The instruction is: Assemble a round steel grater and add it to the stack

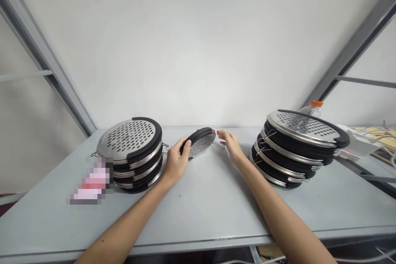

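Note:
My left hand grips the black rim of a round perforated metal disc, its thumb on the near side. The disc is tilted up above the middle of the table, its slotted metal face turned toward me and to the right. Just right of the disc, my right hand has its fingers stretched toward the disc's edge, with nothing in them. A stack of similar black-rimmed discs stands to the left of my left hand. Another, leaning stack of discs with wire clips on its side stands to the right of my right hand.
A blurred-out pink item lies by the left stack. Behind the right stack are a bottle with an orange cap, a white box and cables. Grey metal posts flank the grey table, and a white wall rises behind it.

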Demonstrator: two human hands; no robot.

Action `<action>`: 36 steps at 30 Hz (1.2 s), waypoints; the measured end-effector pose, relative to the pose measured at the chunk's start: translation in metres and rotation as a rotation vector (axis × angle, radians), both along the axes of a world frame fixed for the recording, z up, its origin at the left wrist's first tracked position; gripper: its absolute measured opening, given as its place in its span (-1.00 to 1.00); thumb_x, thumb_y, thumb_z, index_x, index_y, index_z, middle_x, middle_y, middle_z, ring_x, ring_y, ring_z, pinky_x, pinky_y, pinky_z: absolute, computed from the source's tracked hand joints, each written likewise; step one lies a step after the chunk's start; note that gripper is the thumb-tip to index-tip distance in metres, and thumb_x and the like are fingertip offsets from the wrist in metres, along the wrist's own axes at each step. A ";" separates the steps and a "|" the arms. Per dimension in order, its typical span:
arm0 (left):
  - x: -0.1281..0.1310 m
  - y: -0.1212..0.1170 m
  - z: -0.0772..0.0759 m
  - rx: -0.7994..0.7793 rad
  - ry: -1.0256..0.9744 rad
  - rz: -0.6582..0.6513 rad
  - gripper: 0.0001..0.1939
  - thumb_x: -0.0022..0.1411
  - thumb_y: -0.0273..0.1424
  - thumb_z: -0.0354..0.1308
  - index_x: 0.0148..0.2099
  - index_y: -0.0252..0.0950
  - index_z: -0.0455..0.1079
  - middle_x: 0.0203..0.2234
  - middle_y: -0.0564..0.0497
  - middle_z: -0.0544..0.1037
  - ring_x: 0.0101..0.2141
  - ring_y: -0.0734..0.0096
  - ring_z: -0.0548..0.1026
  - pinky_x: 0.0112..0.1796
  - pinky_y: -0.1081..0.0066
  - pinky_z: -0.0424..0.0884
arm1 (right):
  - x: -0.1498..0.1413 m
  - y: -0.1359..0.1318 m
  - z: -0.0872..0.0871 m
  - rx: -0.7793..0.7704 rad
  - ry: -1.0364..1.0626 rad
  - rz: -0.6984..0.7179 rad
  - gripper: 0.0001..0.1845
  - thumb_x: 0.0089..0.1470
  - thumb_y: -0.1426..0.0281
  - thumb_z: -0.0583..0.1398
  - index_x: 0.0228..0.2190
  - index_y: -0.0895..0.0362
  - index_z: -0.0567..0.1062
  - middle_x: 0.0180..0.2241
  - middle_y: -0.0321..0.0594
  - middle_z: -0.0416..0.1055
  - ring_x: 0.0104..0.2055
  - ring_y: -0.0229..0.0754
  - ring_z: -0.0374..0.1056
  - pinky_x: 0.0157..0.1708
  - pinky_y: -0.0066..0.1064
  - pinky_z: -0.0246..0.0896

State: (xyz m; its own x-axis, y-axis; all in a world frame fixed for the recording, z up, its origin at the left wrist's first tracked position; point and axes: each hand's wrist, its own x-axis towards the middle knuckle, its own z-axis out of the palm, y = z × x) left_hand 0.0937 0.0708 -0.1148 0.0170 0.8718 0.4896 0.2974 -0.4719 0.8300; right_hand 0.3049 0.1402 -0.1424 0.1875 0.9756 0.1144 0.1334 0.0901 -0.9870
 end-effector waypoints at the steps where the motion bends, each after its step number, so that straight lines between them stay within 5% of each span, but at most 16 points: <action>1: 0.000 0.000 0.000 -0.001 -0.004 0.007 -0.65 0.35 -0.23 -0.07 -0.03 -0.32 0.41 -0.21 -0.05 0.55 -0.18 0.30 0.48 -0.15 0.41 0.38 | -0.001 -0.002 0.002 0.042 -0.021 0.003 -0.47 0.11 0.02 -0.01 -0.15 0.14 0.47 0.00 0.00 0.39 0.04 -0.02 0.31 -0.06 -0.23 0.26; 7: 0.002 -0.002 -0.003 -0.009 -0.010 0.019 -0.65 0.36 -0.23 -0.10 -0.02 -0.30 0.39 -0.17 -0.04 0.53 -0.18 0.32 0.48 -0.14 0.43 0.37 | -0.013 -0.016 0.013 0.276 -0.103 0.291 -0.50 0.09 0.04 0.10 -0.03 0.05 0.39 0.07 -0.15 0.33 0.11 -0.08 0.23 0.08 -0.24 0.13; 15: 0.000 -0.001 -0.007 0.078 0.059 0.121 -0.68 0.38 -0.28 -0.12 0.01 -0.26 0.36 -0.08 -0.07 0.50 -0.06 0.29 0.45 -0.03 0.33 0.35 | -0.018 -0.017 0.011 0.326 -0.120 0.289 -0.61 -0.03 0.17 0.25 -0.19 0.12 0.46 -0.18 -0.15 0.50 -0.11 -0.09 0.40 -0.02 -0.23 0.24; 21: 0.000 -0.006 -0.004 0.253 0.212 0.120 -0.67 0.38 -0.36 -0.14 0.08 -0.25 0.33 -0.03 -0.09 0.46 0.02 0.27 0.39 0.04 0.24 0.32 | -0.013 -0.019 0.018 0.179 0.021 0.211 -0.54 -0.11 0.07 0.27 -0.24 0.14 0.46 -0.24 -0.12 0.53 -0.18 -0.01 0.44 -0.19 -0.26 0.35; 26: 0.007 -0.018 -0.008 0.447 0.482 0.067 -0.52 0.24 -0.38 0.11 0.20 -0.18 0.18 0.23 -0.09 0.14 0.23 0.11 0.07 0.16 0.08 0.15 | -0.009 -0.014 0.020 0.093 0.225 0.185 -0.47 -0.07 -0.03 0.20 -0.23 0.14 0.44 -0.20 -0.08 0.52 -0.19 -0.01 0.45 -0.23 -0.27 0.37; 30: 0.009 -0.019 -0.011 0.558 0.691 -0.038 -0.48 0.18 -0.44 0.17 0.18 -0.18 0.21 0.23 -0.10 0.17 0.27 0.03 -0.06 0.17 -0.05 0.08 | -0.007 -0.011 0.021 0.010 0.227 0.239 -0.38 0.03 -0.12 0.03 -0.17 0.12 0.45 -0.15 -0.05 0.51 -0.14 0.00 0.44 -0.19 -0.23 0.37; 36: 0.005 -0.016 -0.010 0.589 0.829 0.007 -0.44 0.17 -0.62 0.08 0.20 -0.22 0.18 0.24 -0.15 0.14 0.28 0.00 -0.10 0.17 -0.13 0.02 | -0.016 -0.016 0.022 -0.185 0.392 0.340 -0.51 0.15 0.06 -0.01 -0.13 0.16 0.44 -0.20 -0.01 0.52 -0.14 0.01 0.44 -0.14 -0.14 0.35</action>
State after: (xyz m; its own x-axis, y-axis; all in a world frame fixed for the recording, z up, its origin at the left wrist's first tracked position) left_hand 0.0989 0.0549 -0.1252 0.5422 0.4973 0.6773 0.6780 -0.7350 -0.0031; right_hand 0.2893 0.1246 -0.1207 -0.1475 0.9858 -0.0802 -0.2538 -0.1161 -0.9603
